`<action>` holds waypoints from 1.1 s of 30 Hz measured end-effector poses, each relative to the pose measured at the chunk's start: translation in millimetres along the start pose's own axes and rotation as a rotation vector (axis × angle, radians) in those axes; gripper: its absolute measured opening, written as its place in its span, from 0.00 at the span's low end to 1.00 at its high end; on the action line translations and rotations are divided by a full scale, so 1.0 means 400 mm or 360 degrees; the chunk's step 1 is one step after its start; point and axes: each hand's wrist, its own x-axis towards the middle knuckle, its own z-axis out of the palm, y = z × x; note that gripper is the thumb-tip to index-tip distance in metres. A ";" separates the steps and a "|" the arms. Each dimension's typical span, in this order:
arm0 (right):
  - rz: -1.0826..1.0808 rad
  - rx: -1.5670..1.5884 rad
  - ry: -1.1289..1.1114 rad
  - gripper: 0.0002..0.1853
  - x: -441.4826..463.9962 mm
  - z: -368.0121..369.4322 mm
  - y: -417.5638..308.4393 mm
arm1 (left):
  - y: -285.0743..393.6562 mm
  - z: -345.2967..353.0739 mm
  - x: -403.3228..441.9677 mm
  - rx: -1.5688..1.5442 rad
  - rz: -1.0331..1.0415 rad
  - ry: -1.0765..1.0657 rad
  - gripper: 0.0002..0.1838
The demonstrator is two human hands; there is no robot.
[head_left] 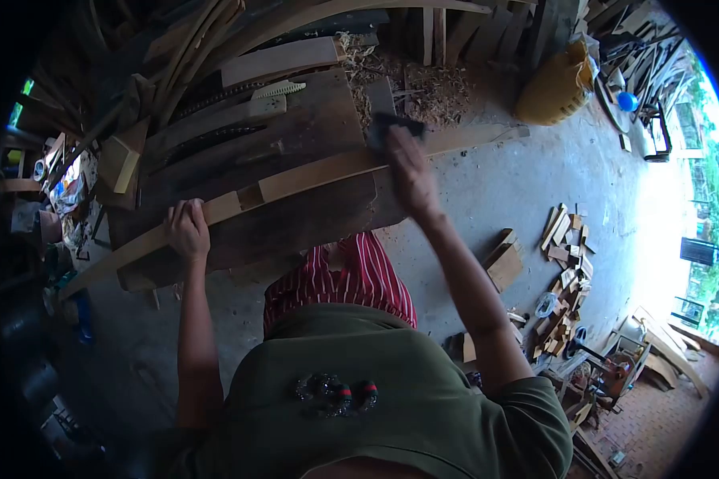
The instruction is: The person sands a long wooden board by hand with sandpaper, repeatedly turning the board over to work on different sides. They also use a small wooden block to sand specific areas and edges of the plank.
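A long, curved wooden board [319, 177] lies across the near side of the dark workbench [311, 227], with a notch-like darker gap left of its middle. My left hand [188, 230] is closed around the board's left part. Farther right, my right hand [411, 176] presses a dark, flat piece that looks like sandpaper [385, 124] against the board. Motion blurs this hand and the piece, so its exact kind is hard to make out. A short pale wood piece [269, 105] with a toothed-looking strip [289, 89] lies farther back on the bench.
Wood shavings [443, 92] cover the floor behind the bench. A yellow sack [555, 84] stands at the back right. Wood offcuts [563, 279] lie piled on the concrete floor at right. Long curved timbers [319, 16] crowd the far side.
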 end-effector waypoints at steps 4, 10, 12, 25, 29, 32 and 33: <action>0.0475 -0.0417 0.0317 0.25 -0.024 -0.141 0.331 | 0.013 -0.007 0.002 -0.0001 -0.0041 0.0034 0.17; 0.0015 0.0022 -0.0004 0.29 -0.027 0.005 -0.015 | 0.021 -0.006 -0.002 0.0028 -0.0056 0.0011 0.17; -0.0038 0.0106 -0.0157 0.29 -0.024 -0.030 -0.053 | 0.019 -0.009 0.005 -0.0004 -0.0049 0.0012 0.20; 0.0781 0.0449 0.0866 0.21 -0.185 -0.156 1.309 | -0.102 -0.038 -0.024 0.0059 -0.1037 0.0868 0.36; 0.0993 0.0968 -0.0034 0.27 -0.122 -0.234 1.100 | -0.263 -0.112 -0.020 0.0091 -0.2329 0.0891 0.47; 0.2290 0.1178 0.0359 0.24 -0.030 -0.242 0.954 | -0.428 -0.109 -0.035 -0.0231 -0.2748 0.0698 0.49; 0.2195 0.1151 0.0161 0.25 -0.025 -0.255 0.929 | -0.505 -0.078 -0.066 -0.0445 -0.2727 0.0540 0.49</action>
